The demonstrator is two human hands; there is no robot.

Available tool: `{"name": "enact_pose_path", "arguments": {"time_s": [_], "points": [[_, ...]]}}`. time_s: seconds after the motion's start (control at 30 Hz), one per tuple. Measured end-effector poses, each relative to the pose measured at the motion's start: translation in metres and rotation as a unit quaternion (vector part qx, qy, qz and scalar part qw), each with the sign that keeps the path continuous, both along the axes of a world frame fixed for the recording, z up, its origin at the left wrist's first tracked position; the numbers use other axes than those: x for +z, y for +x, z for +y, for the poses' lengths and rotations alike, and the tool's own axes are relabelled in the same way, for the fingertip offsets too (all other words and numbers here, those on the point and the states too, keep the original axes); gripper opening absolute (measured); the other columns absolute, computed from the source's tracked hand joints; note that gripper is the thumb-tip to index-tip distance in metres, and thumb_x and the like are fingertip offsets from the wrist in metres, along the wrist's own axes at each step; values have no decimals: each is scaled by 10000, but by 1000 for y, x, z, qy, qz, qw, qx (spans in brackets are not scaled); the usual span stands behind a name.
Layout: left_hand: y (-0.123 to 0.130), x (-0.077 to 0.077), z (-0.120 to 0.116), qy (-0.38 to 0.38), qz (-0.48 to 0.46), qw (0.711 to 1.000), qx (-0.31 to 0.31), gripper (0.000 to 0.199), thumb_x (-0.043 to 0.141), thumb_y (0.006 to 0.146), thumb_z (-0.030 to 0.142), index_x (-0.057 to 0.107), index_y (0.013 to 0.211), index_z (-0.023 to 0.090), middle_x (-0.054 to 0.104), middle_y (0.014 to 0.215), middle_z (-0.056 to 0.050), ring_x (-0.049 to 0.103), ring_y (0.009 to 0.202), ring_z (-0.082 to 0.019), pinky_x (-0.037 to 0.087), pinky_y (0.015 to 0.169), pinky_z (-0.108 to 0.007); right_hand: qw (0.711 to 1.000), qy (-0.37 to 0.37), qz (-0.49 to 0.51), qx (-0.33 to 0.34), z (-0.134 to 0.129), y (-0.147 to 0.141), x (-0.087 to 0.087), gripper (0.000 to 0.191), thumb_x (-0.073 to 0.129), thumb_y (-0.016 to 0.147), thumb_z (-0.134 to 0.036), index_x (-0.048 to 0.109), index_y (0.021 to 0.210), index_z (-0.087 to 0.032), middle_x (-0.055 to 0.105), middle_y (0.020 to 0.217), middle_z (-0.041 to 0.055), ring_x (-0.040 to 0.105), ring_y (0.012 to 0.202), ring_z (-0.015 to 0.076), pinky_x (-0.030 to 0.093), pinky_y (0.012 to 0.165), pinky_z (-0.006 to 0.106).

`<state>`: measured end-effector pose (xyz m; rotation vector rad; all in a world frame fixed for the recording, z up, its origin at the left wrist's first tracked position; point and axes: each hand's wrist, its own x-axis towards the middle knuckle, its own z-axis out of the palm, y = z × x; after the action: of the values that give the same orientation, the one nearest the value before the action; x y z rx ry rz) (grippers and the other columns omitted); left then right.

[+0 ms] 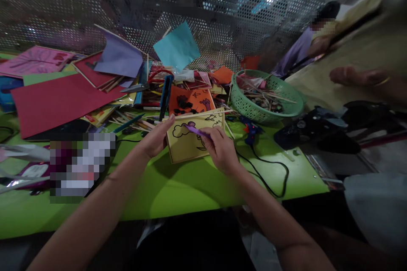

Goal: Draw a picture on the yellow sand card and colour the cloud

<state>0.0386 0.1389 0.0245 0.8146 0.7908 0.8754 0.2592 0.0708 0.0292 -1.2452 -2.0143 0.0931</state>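
A yellow card (182, 149) with black line drawings, among them a cloud outline, is tilted up in front of me on the green table. My left hand (156, 139) grips its left edge, thumb along the upper corner. In my right hand (221, 149) is a purple marker (199, 131), its tip against the card by the cloud and a small purple patch. A thin wooden stick (203, 114) lies along the card's top edge. Right behind stands an orange card (182, 97) with dark shapes.
A green basket (267, 112) of sticks and scraps stands at right, a blue glue gun (250, 130) and its black cord before it. Red paper (60, 101), pencils and craft pieces crowd the left and back of the green table (152, 194). Other people are at the right.
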Motion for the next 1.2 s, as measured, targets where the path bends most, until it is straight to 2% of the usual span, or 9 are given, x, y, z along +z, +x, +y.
{"name": "enact_pose_path", "arguments": {"time_s": [0.2, 0.47, 0.67, 0.9, 1.03, 1.2], "points": [[2, 4, -2, -8, 4, 1000, 4, 471, 664, 948, 529, 759, 1204, 146, 781, 1259, -166, 746, 1164, -331, 615, 1001, -424, 1000, -6, -19, 8, 0, 0, -1, 226, 461, 1085, -307, 649, 1178, -220, 706, 995, 97, 653, 853, 226, 510, 721, 336], [2, -1, -1, -6, -2, 1000, 2, 500, 674, 935, 558, 770, 1190, 138, 804, 1180, -181, 765, 1109, -339, 608, 1003, -445, 1000, -7, -24, 7, -1, -2, 0, 222, 458, 1085, -308, 644, 1179, -233, 700, 997, 94, 660, 867, 229, 515, 726, 337], [2, 0, 0, -2, -11, 1000, 1, 508, 681, 928, 567, 761, 1209, 151, 789, 1223, -187, 741, 1172, -358, 588, 1041, -479, 1000, 4, -26, 12, -1, -2, 0, 215, 457, 1086, -298, 635, 1176, -218, 697, 988, 93, 651, 842, 227, 505, 710, 337], [1, 3, -1, -6, -15, 1000, -11, 491, 645, 965, 538, 741, 1228, 134, 782, 1250, -177, 742, 1179, -336, 595, 1046, -445, 1000, 11, -7, 3, -1, 1, -1, 186, 480, 1075, -258, 636, 1167, -215, 701, 988, 89, 647, 863, 226, 502, 732, 331], [0, 1, 0, -12, -20, 1000, 7, 477, 686, 949, 508, 726, 1247, 138, 776, 1271, -167, 743, 1183, -315, 595, 1046, -414, 1000, 7, -8, 2, -2, 1, 0, 186, 481, 1077, -264, 636, 1170, -221, 700, 991, 84, 643, 841, 220, 498, 723, 328], [1, 2, -1, -14, -19, 1000, -7, 512, 661, 954, 544, 737, 1237, 124, 780, 1250, -183, 752, 1156, -333, 613, 1013, -429, 1000, 9, -2, 5, -1, 2, -1, 184, 483, 1079, -271, 635, 1168, -218, 699, 995, 89, 651, 867, 227, 503, 735, 334]]}}
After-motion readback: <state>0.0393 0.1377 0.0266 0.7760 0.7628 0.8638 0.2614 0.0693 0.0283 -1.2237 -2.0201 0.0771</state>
